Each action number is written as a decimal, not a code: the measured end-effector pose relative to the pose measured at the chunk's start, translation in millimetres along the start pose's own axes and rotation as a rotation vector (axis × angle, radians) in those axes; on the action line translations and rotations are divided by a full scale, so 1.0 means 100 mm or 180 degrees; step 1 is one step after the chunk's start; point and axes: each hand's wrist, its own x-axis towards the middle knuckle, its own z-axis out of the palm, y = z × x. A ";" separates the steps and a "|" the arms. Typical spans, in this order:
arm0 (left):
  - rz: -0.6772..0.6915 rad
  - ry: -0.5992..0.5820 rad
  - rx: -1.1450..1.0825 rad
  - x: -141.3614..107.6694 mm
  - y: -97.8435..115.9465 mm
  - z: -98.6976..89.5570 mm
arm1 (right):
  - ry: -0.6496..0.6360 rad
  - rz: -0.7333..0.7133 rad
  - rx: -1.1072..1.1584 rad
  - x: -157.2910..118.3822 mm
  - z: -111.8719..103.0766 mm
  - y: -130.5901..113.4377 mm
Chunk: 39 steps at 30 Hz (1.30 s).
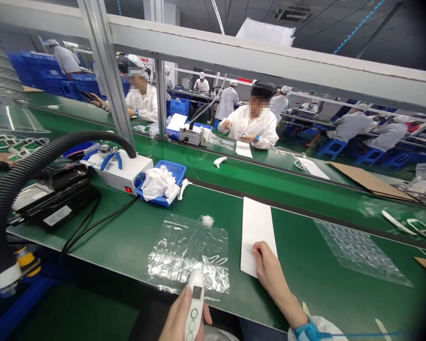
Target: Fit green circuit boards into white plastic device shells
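Note:
In my left hand, at the bottom edge of the view, is a white handheld device with a small dark screen and several round buttons. Its rounded tip points away from me, over the near edge of a clear plastic bag. My right hand rests over the near end of a white paper sheet, fingers curled and pressed together. Whatever those fingertips hold, if anything, is hidden. A blue strap circles my right wrist. A small clear crumpled piece lies at the bag's far edge.
A blue tray with white cloths stands beside a white box and a thick black hose. A clear pocketed sheet lies right. Across the green conveyor a person works.

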 end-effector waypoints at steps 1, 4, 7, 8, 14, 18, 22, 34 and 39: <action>0.0027 -0.0006 -0.0048 0.01 0.00 -0.02 | -0.0008 0.0082 0.0134 0.00 -0.03 -0.07; 0.0118 -0.0011 -0.0207 0.05 0.03 -0.05 | -0.0203 0.0365 0.0783 -0.03 -0.04 -0.46; 0.0148 -0.0112 -0.0246 0.07 0.04 -0.09 | -0.0922 0.0584 0.1623 -0.14 0.05 -1.00; 0.0119 -0.0159 -0.0191 0.08 0.03 -0.10 | -0.1206 0.0611 0.1855 -0.18 0.09 -1.17; 0.0013 0.0127 0.0141 0.10 -0.06 -0.21 | -0.1757 0.0086 0.1666 -0.22 0.30 -1.76; 0.0171 0.0222 0.0134 0.09 -0.05 -0.22 | -0.1642 -0.0164 0.1249 -0.16 0.35 -1.81; 0.0210 0.0216 0.0159 0.07 -0.01 -0.20 | -0.1601 -0.0291 0.1215 -0.16 0.39 -1.80; 0.0199 0.0193 0.0245 0.08 -0.03 -0.21 | -0.1564 0.0151 0.1681 -0.19 0.47 -1.75; 0.0178 0.0192 0.0256 0.07 -0.03 -0.20 | -0.1552 0.0294 0.1897 -0.20 0.49 -1.74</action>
